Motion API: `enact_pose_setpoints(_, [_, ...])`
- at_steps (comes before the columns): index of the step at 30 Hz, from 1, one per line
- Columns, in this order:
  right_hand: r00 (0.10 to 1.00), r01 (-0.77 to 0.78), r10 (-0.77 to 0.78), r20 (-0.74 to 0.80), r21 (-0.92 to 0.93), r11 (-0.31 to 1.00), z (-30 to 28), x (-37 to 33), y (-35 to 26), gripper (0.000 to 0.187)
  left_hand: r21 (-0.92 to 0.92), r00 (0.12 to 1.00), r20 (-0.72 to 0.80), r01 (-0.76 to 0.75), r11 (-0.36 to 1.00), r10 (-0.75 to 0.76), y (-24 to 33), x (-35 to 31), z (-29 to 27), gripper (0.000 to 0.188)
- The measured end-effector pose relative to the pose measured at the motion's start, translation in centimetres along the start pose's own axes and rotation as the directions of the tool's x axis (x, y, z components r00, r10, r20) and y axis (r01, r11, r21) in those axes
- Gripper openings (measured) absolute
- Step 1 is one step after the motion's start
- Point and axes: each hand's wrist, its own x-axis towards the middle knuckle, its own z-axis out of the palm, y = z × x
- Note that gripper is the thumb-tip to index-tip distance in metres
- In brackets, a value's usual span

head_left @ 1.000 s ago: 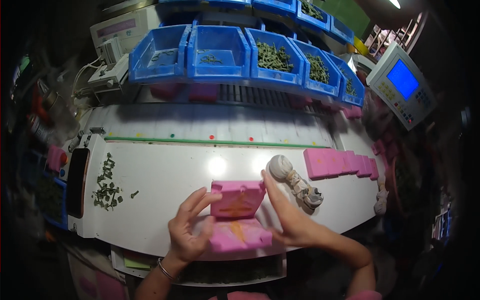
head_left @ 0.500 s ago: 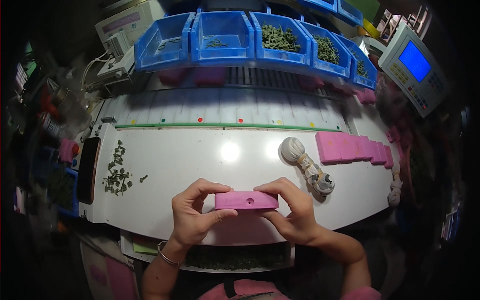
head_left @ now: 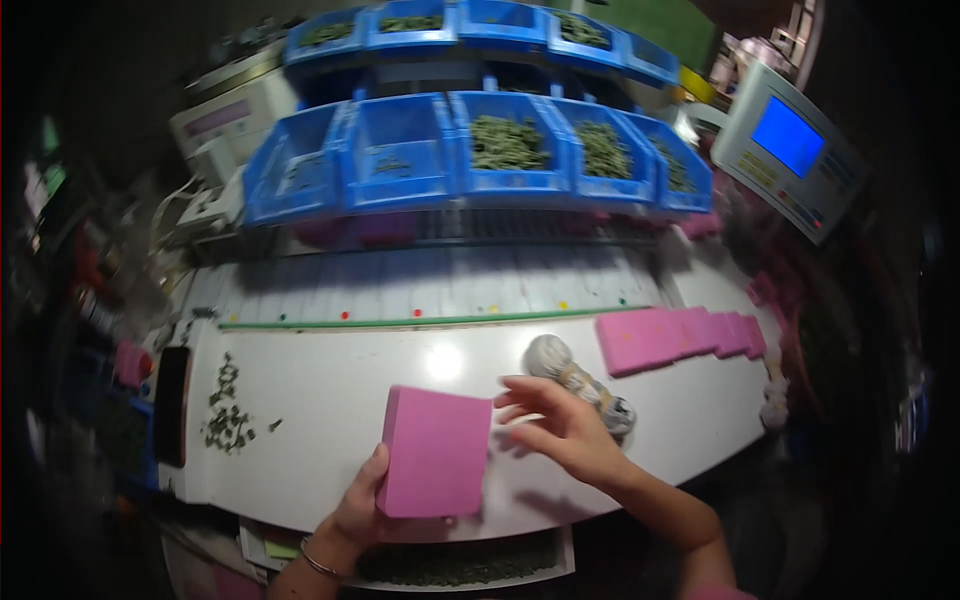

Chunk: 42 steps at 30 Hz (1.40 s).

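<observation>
A flat pink block (head_left: 438, 455) is tilted up over the white worktable (head_left: 300, 470), its broad face toward me. My left hand (head_left: 362, 500) grips it at the lower left, thumb along the edge and the other fingers hidden behind it. Just off the block's right side is my right hand (head_left: 555, 425), fingers apart and nothing in them. Beyond that hand lies a whitish cloth bundle (head_left: 550, 358) tied with bands, partly covered by the hand. To the left, small dark green pieces (head_left: 230, 428) are scattered on the table.
Overlapping pink blocks (head_left: 650, 338) lie at the right. Blue bins (head_left: 400, 180), some with green pieces, stand at the back. A phone (head_left: 172, 405) lies at the left edge. A control panel with a blue screen (head_left: 788, 137) is at the upper right. An open drawer (head_left: 565, 568) holds dark green material.
The pink block has turned from edge-on to broad face toward me and shifted left and closer. My right hand has let go of it. The view has tilted upward.
</observation>
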Motion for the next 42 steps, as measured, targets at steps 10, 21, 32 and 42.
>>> enact_pose_setpoints(10, [0.976,0.165,-0.21,-0.052,-0.446,0.88,1.4,0.8,4.4,0.019,0.928,0.566,-0.362,0.14,0.346,0.741,18.1,-3.8,-7.6,0.05])
enact_pose_setpoints(21, [0.971,0.127,-0.2,-0.13,-0.424,0.897,2.3,1.1,4.0,0.014,0.612,0.213,-0.288,0.791,0.008,0.934,28.9,4.2,-19.3,0.077])
enact_pose_setpoints(32, [0.96,0.191,-0.27,-0.08,-0.518,0.834,2.4,1.1,2.1,0.011,0.527,0.322,-0.185,0.83,-0.183,0.928,28.4,5.9,-20.1,0.072])
enact_pose_setpoints(42, [0.936,0.343,-0.154,0.317,-0.726,0.596,1.1,4.9,-1.7,0.013,0.767,0.713,0.11,0.383,-0.516,0.692,23.2,15.3,-14.5,0.048])
